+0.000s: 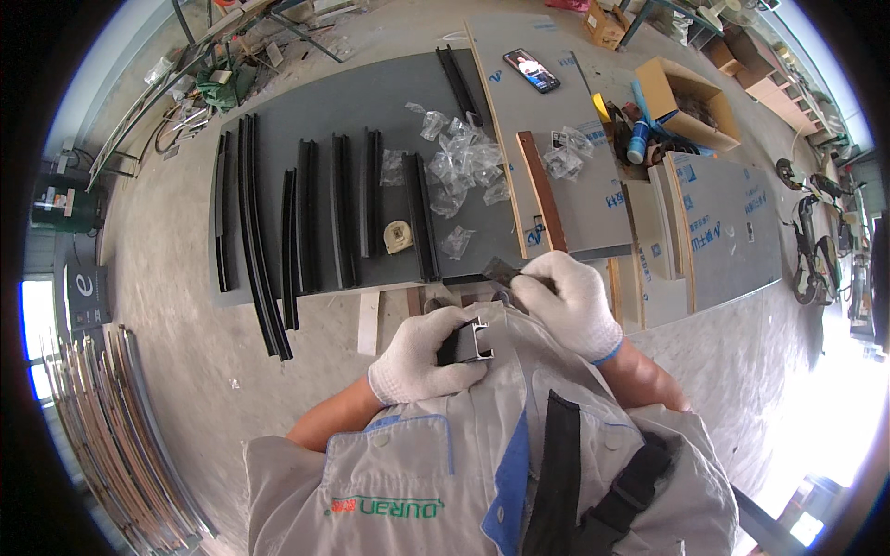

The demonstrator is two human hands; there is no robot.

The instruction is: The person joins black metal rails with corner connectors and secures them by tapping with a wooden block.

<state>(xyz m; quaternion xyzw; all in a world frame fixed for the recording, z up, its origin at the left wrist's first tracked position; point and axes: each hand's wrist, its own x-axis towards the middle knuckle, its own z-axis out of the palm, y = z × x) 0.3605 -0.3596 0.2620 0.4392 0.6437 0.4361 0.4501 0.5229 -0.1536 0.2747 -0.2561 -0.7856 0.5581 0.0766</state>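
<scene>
My left hand (419, 360), in a white knit glove, is closed round a black metal profile (470, 342). Its bright cut end, with a channel shape, points toward me close to my chest. My right hand (572, 304), gloved too, pinches a small dark, flat, see-through piece (502, 271) whose kind I cannot make out. Just beyond my hands is a dark grey table (278, 97) with several black profiles (306, 218) lying lengthwise on it. Between two of them rests a cream tape measure (398, 237). Crumpled clear plastic bags (461, 157) are heaped right of the profiles.
A grey board (496, 83) on the table carries a phone (531, 71) and a reddish-brown strip (541, 190). More boards (728, 227) and an open cardboard box (686, 97) stand to the right. Long strips (125, 445) lie at the lower left. A scooter (816, 232) stands far right.
</scene>
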